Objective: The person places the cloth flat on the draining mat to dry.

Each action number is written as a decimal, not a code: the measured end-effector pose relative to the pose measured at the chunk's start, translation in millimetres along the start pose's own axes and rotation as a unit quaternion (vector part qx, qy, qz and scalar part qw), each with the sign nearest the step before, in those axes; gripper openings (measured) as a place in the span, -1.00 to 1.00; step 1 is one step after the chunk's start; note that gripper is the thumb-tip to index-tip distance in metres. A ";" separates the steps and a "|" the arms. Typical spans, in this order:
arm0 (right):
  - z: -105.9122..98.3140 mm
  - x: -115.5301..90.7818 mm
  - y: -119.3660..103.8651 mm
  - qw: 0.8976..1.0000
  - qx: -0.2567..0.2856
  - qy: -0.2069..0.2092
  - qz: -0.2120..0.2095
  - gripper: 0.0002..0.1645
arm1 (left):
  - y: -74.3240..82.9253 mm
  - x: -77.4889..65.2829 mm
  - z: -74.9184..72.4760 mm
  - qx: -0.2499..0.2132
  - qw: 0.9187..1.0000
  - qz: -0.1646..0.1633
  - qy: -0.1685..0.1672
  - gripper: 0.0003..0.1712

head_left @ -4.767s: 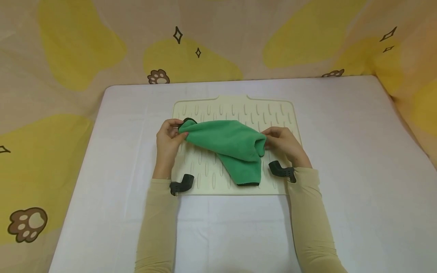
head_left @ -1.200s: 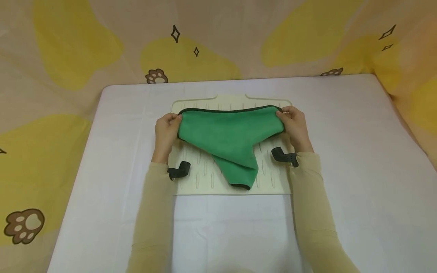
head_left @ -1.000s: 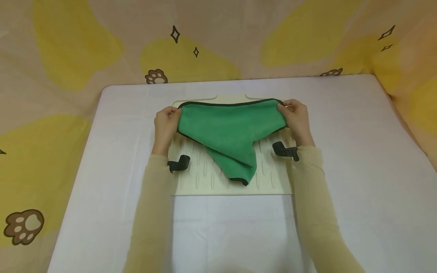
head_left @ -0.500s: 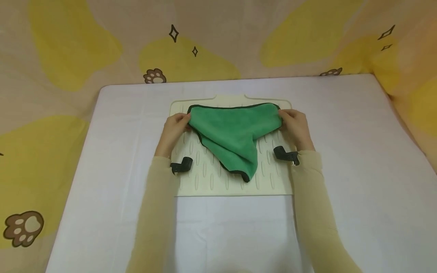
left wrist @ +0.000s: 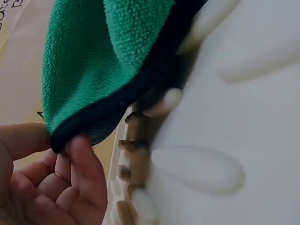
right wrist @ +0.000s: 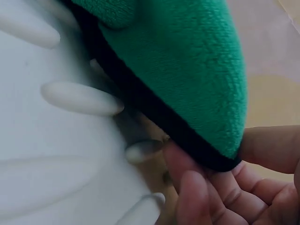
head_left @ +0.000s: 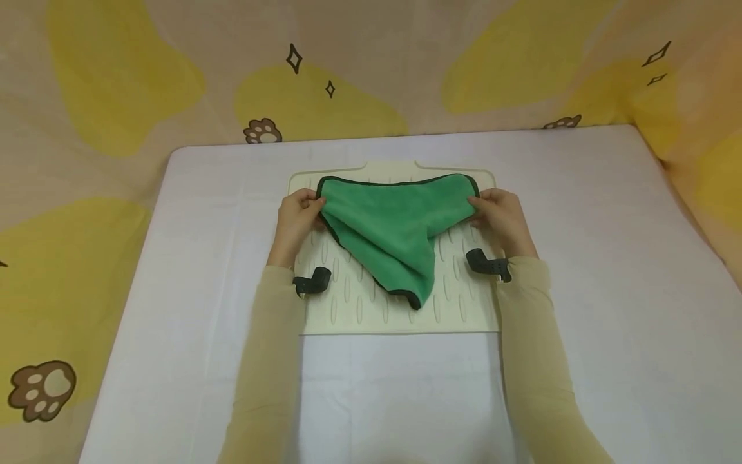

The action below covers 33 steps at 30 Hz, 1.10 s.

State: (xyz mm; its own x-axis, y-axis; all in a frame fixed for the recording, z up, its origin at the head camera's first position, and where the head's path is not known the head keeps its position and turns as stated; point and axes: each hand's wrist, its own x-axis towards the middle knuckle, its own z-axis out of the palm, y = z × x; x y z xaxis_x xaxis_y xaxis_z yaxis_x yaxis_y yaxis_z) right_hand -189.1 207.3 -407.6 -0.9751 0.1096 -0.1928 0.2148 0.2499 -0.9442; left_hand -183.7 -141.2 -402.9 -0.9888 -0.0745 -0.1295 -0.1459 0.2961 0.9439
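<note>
A green plush cloth with a dark hem (head_left: 394,212) spreads over a cream ridged mat (head_left: 348,316), its lower end tapering to a folded tip near the mat's front. My left hand (head_left: 295,222) pinches the cloth's left edge between thumb and fingers. At the opposite edge my right hand (head_left: 501,216) pinches it the same way. Close up in the left wrist view, thumb and fingers (left wrist: 86,173) meet at the dark-hemmed corner. The right wrist view has the other corner between thumb and fingers (right wrist: 269,147), with the mat's raised white ridges (right wrist: 82,97) beside it.
The mat lies on a white-covered table (head_left: 608,290), with bare cover to its left, right and front. A patterned yellow and beige curtain (head_left: 359,64) stands behind the table and along its sides. Black wrist cameras (head_left: 313,281) sit on both sleeves.
The bunched cloth has been opened out, its dark hem now along the far edge. It was raised toward the far side, then lowered, and my left hand has moved inward.
</note>
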 end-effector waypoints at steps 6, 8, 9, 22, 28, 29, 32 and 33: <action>3.1 7.3 -6.4 1.000 0.006 0.017 -0.014 -0.82 | -0.3 3.6 -1.6 -0.007 0.999 -0.007 0.030 -0.79; 3.4 9.7 -8.3 0.999 0.010 0.026 -0.019 -0.83 | -1.9 6.1 -2.5 0.004 0.999 -0.005 0.044 -0.79; 3.4 10.4 -9.4 0.999 0.014 0.029 -0.020 -0.83 | -2.5 7.3 -3.1 0.008 0.999 -0.002 0.051 -0.78; 1.8 0.8 -2.0 0.999 0.028 -0.042 -0.003 -0.58 | -4.0 -8.2 -7.8 0.028 0.997 -0.065 -0.029 -0.52; 0.6 -11.1 9.9 0.989 0.132 -0.064 0.003 -0.61 | -11.2 -27.4 -6.5 -0.008 0.997 -0.063 -0.049 -0.49; 0.7 -12.5 11.1 0.987 0.148 -0.063 0.001 -0.62 | -12.2 -29.1 -5.9 -0.010 0.997 -0.062 -0.052 -0.49; 2.8 -16.2 11.8 0.987 0.145 -0.065 -0.012 -0.66 | -13.3 -32.3 -4.1 0.001 0.997 -0.049 -0.056 -0.54; 4.2 -17.1 11.0 0.988 0.137 -0.070 -0.020 -0.66 | -13.5 -33.0 -4.0 0.010 0.997 -0.045 -0.054 -0.56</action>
State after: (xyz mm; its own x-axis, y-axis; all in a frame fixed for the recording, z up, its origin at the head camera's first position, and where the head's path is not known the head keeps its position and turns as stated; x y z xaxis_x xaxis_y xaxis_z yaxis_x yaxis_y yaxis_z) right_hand -170.2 204.2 -415.8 -0.9846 -0.0339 -0.1715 0.1722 -0.0196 -0.9849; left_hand -148.9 -146.5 -410.1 -0.9694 0.0018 -0.2456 -0.2328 0.3117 0.9212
